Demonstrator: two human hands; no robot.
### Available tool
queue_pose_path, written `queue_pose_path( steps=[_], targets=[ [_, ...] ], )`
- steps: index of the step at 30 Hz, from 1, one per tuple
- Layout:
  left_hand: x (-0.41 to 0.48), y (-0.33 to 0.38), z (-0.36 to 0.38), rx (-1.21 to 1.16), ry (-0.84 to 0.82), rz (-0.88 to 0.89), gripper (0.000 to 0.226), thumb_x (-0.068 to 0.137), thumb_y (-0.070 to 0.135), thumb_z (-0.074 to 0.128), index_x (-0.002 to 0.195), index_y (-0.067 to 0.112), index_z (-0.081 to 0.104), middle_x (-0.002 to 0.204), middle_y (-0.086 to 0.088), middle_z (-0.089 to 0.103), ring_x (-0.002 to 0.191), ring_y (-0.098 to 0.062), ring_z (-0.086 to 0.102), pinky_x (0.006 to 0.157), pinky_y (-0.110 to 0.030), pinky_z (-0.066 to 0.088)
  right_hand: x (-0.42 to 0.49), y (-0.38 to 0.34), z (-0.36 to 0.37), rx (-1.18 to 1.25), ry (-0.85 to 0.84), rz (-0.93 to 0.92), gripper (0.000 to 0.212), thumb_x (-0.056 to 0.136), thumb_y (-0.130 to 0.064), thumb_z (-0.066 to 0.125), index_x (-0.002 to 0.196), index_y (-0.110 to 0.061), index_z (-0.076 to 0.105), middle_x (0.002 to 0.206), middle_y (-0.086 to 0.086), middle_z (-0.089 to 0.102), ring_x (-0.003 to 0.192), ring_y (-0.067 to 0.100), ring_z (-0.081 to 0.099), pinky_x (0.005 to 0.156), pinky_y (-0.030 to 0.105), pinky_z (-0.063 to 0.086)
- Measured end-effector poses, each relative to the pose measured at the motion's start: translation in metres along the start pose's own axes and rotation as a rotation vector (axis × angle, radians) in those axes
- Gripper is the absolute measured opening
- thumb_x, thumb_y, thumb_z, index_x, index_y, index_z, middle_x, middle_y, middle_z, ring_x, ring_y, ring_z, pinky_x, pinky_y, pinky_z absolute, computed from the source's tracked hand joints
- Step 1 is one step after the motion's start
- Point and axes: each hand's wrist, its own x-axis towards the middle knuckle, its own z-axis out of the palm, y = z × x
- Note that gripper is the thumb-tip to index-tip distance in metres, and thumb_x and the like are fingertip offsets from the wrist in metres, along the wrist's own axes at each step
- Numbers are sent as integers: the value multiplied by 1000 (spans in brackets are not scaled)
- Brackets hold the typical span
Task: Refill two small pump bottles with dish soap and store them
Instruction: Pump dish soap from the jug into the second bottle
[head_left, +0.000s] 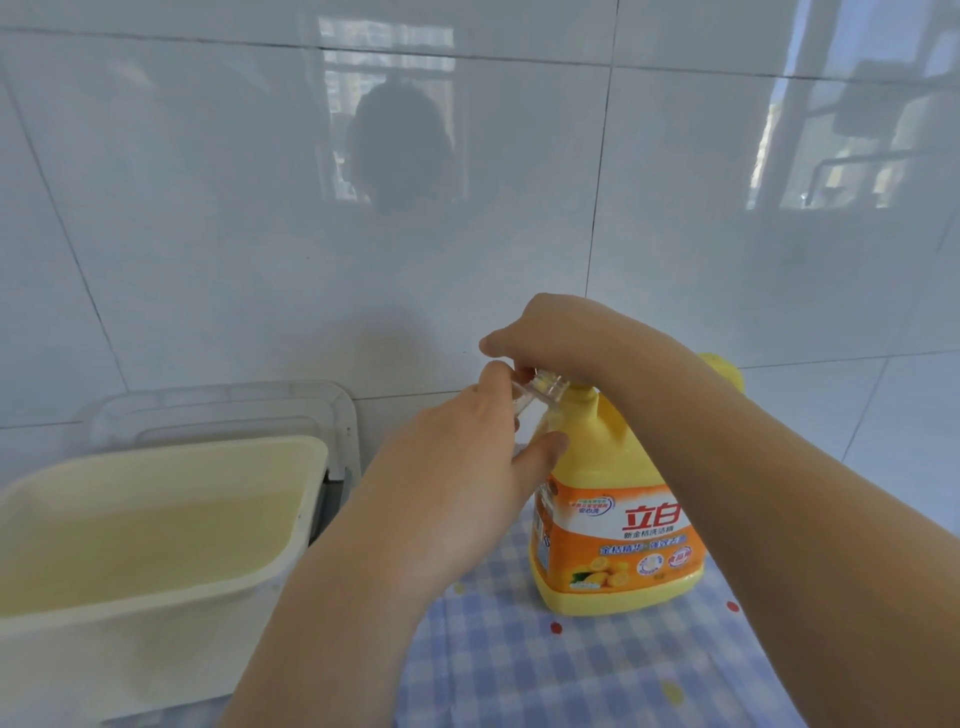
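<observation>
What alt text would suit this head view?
The left hand holds a small clear bottle tilted against the top of a yellow soap jug, with the right hand over the jug's top. The jug stands on a blue checked cloth; a cream tub sits to its left.

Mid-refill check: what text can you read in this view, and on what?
"立白": big red characters on the orange label of the yellow dish soap bottle.
"新金桔洗洁精": small line just beneath, barely legible.
The blue oval badge and yellow band on the label: too blurred to read.
</observation>
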Motion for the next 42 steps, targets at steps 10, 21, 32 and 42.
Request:
queue_pose_path(
  steps=[10, 21, 32, 42],
  targets=[
    [0, 0, -1, 2, -27, -11, 36, 94, 58, 38, 118, 32, 34, 122, 16, 55, 87, -9, 63, 55, -13, 35, 2, 2, 2, 10, 21, 3, 29, 87, -30, 52, 62, -16, 51, 59, -3, 45, 52, 14, 40, 52, 25, 34],
    [-1, 1, -4, 14, 24, 3, 37, 93, 59, 38, 120, 33, 36, 118, 16, 56, 92, -8, 61, 67, -24, 46, 6, -2, -1, -15, 31, 29, 26, 86, -27, 52, 65, -14, 58, 62, -2, 56, 53, 16, 49, 51, 23, 37],
    [-1, 3, -4, -11, 86, 7, 40, 94, 59, 38, 124, 33, 34, 117, 15, 57, 90, -8, 61, 67, -23, 49, 2, -7, -11, -82, 46, 42, 26, 86, -27, 50, 72, -12, 65, 65, 2, 64, 48, 19, 57, 49, 22, 40],
    [0, 2, -2, -79, 55, -3, 42, 94, 57, 39, 127, 33, 32, 123, 16, 56, 87, -8, 59, 67, -21, 49, 1, -11, -13, -40, -95, 60, 16, 84, -13, 51, 70, -7, 54, 70, 9, 60, 63, 29, 64, 53, 25, 49]
  ],
)
